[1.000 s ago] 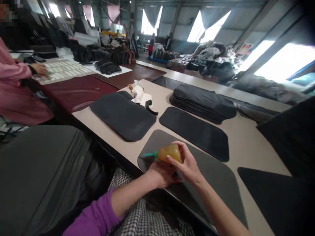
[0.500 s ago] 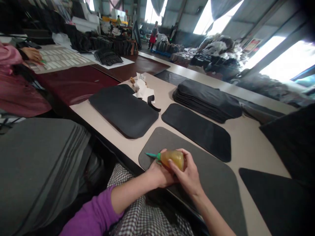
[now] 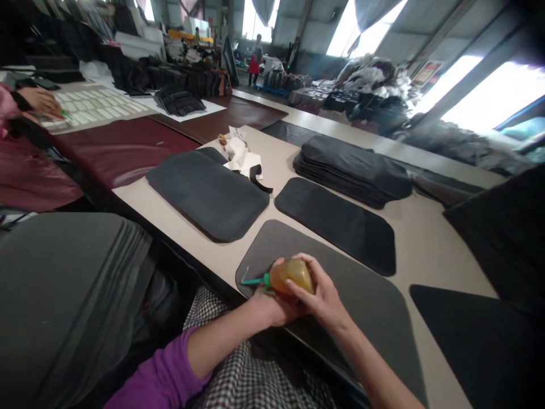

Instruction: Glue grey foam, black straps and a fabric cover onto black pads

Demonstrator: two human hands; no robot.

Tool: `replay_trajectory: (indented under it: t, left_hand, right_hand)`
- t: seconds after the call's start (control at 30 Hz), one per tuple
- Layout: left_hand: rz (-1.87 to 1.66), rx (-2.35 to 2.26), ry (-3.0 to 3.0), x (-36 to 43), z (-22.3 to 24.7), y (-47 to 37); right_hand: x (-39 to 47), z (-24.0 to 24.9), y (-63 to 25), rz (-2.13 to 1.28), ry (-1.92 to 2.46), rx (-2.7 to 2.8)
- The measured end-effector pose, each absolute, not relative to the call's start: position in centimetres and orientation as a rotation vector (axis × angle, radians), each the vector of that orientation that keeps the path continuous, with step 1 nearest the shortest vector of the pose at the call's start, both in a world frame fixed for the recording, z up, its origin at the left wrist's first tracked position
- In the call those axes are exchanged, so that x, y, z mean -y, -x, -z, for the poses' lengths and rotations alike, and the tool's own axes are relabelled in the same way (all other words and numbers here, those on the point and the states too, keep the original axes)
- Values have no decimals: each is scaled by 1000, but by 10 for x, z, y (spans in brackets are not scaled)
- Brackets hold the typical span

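Both hands hold a glue bottle of amber liquid, tipped on its side with its green nozzle pointing left. My left hand cups it from below, the fingers partly hidden behind it. Around its base on the right wraps my right hand, thumb on top. Beneath them a grey rounded panel lies flat along the table's near edge. The nozzle tip is at the panel's left end, close to a thin shiny streak; whether it touches the surface I cannot tell.
Black panels lie beyond, with a smaller black piece and a dark stack farther back. White paper scraps sit at the far side. Grey sheets are piled at left. A co-worker's hand works at another table.
The nozzle tip has shifted slightly left and down toward the panel's edge, and a thin shiny streak now shows on the panel. Both hands keep their grip on the bottle.
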State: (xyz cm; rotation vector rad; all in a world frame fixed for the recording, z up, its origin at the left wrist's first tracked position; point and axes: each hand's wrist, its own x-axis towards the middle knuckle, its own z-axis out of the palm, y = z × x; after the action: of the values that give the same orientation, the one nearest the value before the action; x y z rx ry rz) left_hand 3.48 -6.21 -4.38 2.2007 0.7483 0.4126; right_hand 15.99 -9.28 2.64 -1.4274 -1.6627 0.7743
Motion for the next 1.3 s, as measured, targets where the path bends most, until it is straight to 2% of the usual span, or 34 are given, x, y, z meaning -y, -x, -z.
replay_trajectory:
  t: [0.27, 0.8, 1.3]
  left_hand:
    - [-412, -731, -2676, 59, 18, -26]
    - [-466, -758, -2792, 57, 13, -27]
    - [-448, -770, -2819, 60, 16, -33]
  right_hand:
    - [57, -17, -185, -477, 1435, 1683]
    - [-3, -14, -214, -120, 1379, 1800]
    - [53, -31, -269, 14, 1658, 1644]
